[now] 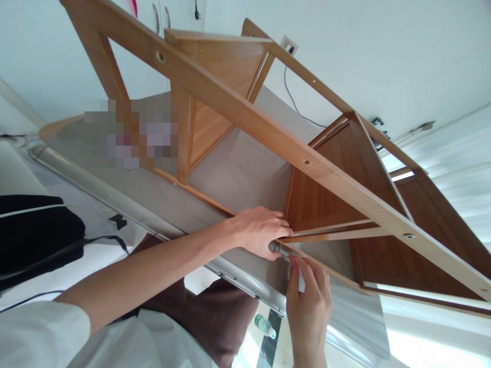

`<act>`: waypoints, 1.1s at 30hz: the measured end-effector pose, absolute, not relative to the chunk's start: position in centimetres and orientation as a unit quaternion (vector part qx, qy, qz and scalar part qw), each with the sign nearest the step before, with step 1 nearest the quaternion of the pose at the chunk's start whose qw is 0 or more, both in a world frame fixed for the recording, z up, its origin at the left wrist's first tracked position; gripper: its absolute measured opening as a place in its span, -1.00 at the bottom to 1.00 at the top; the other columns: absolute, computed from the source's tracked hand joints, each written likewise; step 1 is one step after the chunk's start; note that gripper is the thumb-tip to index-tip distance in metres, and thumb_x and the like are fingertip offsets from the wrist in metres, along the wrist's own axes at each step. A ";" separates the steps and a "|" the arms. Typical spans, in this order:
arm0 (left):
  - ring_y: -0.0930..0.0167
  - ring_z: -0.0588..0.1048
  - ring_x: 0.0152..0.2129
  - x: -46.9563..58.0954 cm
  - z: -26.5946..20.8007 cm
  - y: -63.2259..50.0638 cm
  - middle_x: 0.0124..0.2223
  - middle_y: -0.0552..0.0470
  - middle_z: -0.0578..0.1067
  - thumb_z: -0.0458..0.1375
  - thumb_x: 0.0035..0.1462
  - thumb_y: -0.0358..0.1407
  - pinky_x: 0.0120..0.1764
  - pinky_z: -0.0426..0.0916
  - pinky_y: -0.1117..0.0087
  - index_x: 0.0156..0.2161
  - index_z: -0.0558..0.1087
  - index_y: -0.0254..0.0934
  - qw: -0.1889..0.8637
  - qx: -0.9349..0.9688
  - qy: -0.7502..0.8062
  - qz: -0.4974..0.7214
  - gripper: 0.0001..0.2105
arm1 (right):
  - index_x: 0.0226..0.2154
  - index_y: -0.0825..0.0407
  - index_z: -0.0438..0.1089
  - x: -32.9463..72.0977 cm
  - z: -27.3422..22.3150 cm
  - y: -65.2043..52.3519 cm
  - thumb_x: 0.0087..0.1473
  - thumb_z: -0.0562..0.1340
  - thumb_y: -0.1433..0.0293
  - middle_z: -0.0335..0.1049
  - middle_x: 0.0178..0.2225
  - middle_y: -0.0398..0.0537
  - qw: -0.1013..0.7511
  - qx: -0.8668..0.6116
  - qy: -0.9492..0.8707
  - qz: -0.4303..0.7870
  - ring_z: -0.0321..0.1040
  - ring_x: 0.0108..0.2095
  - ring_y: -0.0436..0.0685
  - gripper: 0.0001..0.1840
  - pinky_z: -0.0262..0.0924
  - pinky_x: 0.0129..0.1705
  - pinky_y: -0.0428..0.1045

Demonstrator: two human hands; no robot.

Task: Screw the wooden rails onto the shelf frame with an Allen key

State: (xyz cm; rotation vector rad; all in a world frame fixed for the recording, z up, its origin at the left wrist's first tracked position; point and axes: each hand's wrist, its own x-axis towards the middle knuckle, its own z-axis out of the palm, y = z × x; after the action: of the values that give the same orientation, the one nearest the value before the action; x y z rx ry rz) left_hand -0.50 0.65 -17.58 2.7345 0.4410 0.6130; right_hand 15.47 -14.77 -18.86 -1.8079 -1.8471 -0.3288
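A wooden frame with slanted panels (pixel 238 112), like a shelf unit, lies on its side on a grey-covered surface. My left hand (pixel 259 230) is closed over its lower rail, where a panel and a crosspiece meet. Close by my left thumb is the rounded end of a slim grey metal piece (pixel 283 250) set against the rail; its exact kind cannot be made out. My right hand (pixel 310 289) pinches the other end of this piece between thumb and fingers. Holes show along the upper rail, one with a metal insert (pixel 409 236).
The surface has a metallic front edge (pixel 233 278) close to my body. A plastic bottle (pixel 264 325) lies on the floor below. At the left is a black bag (pixel 38 240). A wall socket (pixel 289 46) with a cable is behind the frame, and a blurred patch covers the left part.
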 end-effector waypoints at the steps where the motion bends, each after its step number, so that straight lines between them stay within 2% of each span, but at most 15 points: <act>1: 0.28 0.45 -0.18 -0.5 -17.6 0.6 -0.21 0.02 0.56 0.21 0.06 -0.07 -0.38 0.32 0.29 -0.17 0.46 -0.23 0.151 0.953 0.152 0.215 -0.69 | -0.12 0.06 0.45 15.5 -18.8 -14.8 0.27 0.14 0.41 0.42 -0.15 0.08 0.265 -0.670 -0.683 -0.122 0.34 -0.11 0.17 -0.79 0.23 -0.07 0.07; 33: 0.27 0.45 -0.20 -0.4 -17.6 0.6 -0.22 0.02 0.55 0.24 0.03 -0.09 -0.38 0.34 0.29 -0.19 0.47 -0.24 0.152 0.952 0.153 0.217 -0.70 | -0.10 0.06 0.46 14.9 -18.3 -14.6 0.27 0.12 0.42 0.40 -0.19 0.09 0.255 -0.667 -0.686 -0.135 0.32 -0.15 0.17 -0.76 0.23 -0.08 0.09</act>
State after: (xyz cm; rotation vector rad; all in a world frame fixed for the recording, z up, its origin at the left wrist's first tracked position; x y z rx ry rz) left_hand -0.44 0.62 -17.55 2.7330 0.4404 0.6221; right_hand 14.90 -14.56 -18.27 -1.8129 -1.8645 -0.3674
